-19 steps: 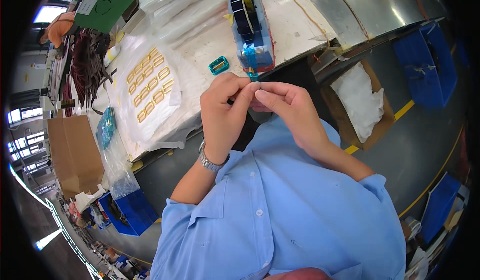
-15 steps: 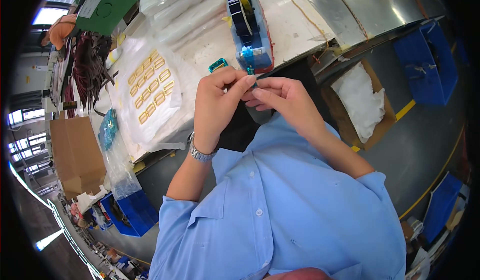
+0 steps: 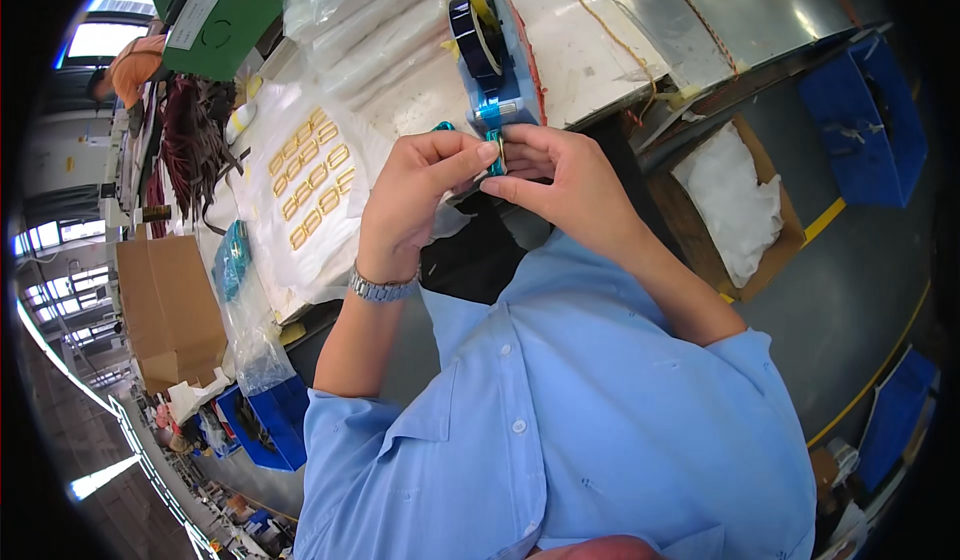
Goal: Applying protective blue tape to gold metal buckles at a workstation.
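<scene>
Between my hands is a small metal-looking buckle [image 3: 497, 153], partly covered in shiny teal film, a gold edge showing on its right. My left hand [image 3: 425, 185] pinches it between thumb and fingers. The curled fingers of my right hand [image 3: 570, 175] rest against its right side, with the thumb stretched just below it. Right behind stands a blue tape dispenser [image 3: 515, 68], with a dark blue roll [image 3: 474, 40] and a yellow roll [image 3: 479, 0]. Blue tape comes down from it toward the buckle. Another teal piece [image 3: 443, 127] lies mostly hidden behind my left hand.
Rows of gold rectangular buckles [image 3: 312, 175] lie on white sheeting at the left. Clear plastic [image 3: 350, 20] covers the table's back. A lined carton [image 3: 735, 205] and a blue bin [image 3: 870, 125] stand right, a brown carton [image 3: 170, 300] left. Another person [image 3: 135, 68] is far left.
My hands have turned the buckle, so more of its teal side shows. My left hand has shifted left and lower, and my right thumb has come down away from the buckle.
</scene>
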### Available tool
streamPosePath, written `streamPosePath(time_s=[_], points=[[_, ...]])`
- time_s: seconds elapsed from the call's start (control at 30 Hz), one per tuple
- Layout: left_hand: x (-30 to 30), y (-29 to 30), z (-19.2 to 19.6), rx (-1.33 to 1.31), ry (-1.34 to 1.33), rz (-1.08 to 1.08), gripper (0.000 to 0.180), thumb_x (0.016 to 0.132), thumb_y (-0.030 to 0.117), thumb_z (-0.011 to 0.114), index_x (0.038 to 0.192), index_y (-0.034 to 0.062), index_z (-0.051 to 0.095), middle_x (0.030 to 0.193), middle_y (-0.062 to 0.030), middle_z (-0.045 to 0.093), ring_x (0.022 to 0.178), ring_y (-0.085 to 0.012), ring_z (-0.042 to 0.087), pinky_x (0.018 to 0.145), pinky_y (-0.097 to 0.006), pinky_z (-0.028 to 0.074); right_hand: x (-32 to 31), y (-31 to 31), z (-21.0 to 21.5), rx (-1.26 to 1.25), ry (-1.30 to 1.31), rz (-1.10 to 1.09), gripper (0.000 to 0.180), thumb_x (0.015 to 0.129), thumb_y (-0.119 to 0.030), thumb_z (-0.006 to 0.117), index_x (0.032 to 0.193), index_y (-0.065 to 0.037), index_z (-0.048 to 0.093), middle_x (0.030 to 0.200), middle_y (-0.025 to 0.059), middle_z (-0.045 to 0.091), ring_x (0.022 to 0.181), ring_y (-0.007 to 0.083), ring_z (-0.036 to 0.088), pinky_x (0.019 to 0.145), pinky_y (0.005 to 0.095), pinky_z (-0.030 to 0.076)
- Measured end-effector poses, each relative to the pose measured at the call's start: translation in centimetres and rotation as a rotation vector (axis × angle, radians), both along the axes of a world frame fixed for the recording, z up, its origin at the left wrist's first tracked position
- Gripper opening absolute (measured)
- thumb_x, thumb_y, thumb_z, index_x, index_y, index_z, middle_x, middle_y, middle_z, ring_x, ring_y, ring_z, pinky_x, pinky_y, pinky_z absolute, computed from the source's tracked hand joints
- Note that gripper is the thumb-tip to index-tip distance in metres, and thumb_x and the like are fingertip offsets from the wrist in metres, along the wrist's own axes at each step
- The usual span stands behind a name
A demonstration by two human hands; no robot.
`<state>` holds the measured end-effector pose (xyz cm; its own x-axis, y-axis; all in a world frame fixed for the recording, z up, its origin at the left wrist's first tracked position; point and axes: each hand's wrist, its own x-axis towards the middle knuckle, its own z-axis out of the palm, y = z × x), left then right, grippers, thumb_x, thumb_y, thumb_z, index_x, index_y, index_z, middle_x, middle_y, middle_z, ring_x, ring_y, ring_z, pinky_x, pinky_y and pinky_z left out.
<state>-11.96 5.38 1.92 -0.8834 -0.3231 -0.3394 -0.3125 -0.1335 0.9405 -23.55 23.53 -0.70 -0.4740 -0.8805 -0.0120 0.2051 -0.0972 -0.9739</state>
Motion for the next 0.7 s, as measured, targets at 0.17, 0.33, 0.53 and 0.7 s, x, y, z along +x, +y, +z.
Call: streamPosePath(time_s=[0.17, 0.33, 0.53, 0.7], points=[[0.0, -0.9, 1.1, 0.185, -0.082, -0.031, 0.021, 0.099, 0.023, 0.081, 0.09, 0.0037, 0.076, 0.078, 0.0049, 0.064, 0.069, -0.0054, 0.05, 0.064, -0.023, 0.039, 0.4, -0.3, -0.2, -0.073, 0.055, -0.095, 0.043, 0.091, -0.009, 0.083, 0.129, 0.005, 0.07, 0.111, 0.0143, 0.081, 0.1, 0.018, 0.079, 0.092, 0.0312, 0.062], [-0.1, -1.1, 2.3, 0.203, -0.152, -0.029, 0.023, 0.099, 0.024, 0.08, 0.086, 0.0068, 0.074, 0.075, 0.0057, 0.06, 0.068, -0.006, 0.049, 0.063, -0.022, 0.039, 0.6, -0.4, 0.3, -0.095, -0.021, -0.093, 0.039, 0.092, -0.008, 0.084, 0.126, 0.008, 0.071, 0.109, 0.0142, 0.082, 0.098, 0.0171, 0.079, 0.09, 0.0296, 0.062], [-0.1, -0.7, 2.9, 0.258, -0.252, -0.023, 0.026, 0.099, 0.025, 0.081, 0.082, 0.0086, 0.07, 0.078, 0.0053, 0.062, 0.068, -0.0065, 0.051, 0.063, -0.022, 0.042, 1.5, 0.1, -0.3, -0.077, -0.138, -0.086, 0.037, 0.093, -0.008, 0.083, 0.122, 0.011, 0.072, 0.108, 0.0144, 0.081, 0.098, 0.0169, 0.079, 0.089, 0.0282, 0.063], [-0.7, -1.1, 2.1, 0.327, -0.309, 0.002, 0.028, 0.098, 0.024, 0.081, 0.079, 0.0104, 0.067, 0.076, 0.0046, 0.059, 0.068, -0.0077, 0.052, 0.063, -0.023, 0.045, 1.1, -0.4, -0.7, -0.109, -0.182, -0.104, 0.037, 0.093, -0.009, 0.084, 0.123, 0.01, 0.072, 0.104, 0.0133, 0.082, 0.1, 0.0164, 0.079, 0.09, 0.0286, 0.062]])
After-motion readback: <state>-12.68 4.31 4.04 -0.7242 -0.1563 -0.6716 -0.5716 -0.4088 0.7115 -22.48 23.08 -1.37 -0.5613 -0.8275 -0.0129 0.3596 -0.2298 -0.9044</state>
